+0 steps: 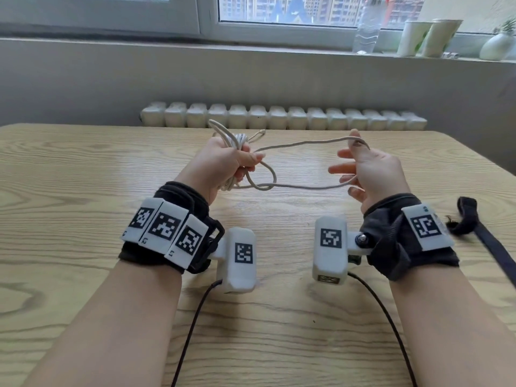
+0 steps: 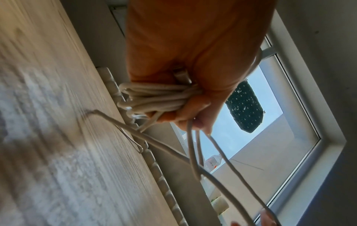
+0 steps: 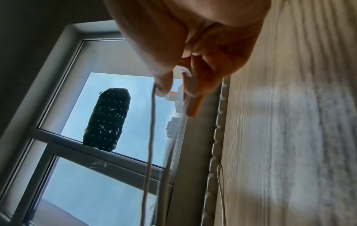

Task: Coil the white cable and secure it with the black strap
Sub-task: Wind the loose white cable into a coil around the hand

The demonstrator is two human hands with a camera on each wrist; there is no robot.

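Note:
The white cable (image 1: 296, 145) is partly gathered into a bundle of loops (image 1: 237, 139), which my left hand (image 1: 231, 163) grips in its curled fingers above the table. In the left wrist view the same bundle (image 2: 154, 97) sits in the fist (image 2: 195, 105). From there a long loop stretches right and hangs over the thumb and round the spread fingers of my right hand (image 1: 363, 169), strand at the thumb tip (image 3: 154, 91). One cable end (image 1: 261, 132) sticks out behind the bundle. The black strap (image 1: 469, 219) lies on the table right of my right wrist, untouched.
The wooden table (image 1: 83, 169) runs up to a white radiator (image 1: 279, 118) below the window. On the sill stand a clear bottle (image 1: 365, 32), two paper cups (image 1: 427, 37) and a small vase (image 1: 497, 46). Black camera cords (image 1: 192, 325) trail over the near table.

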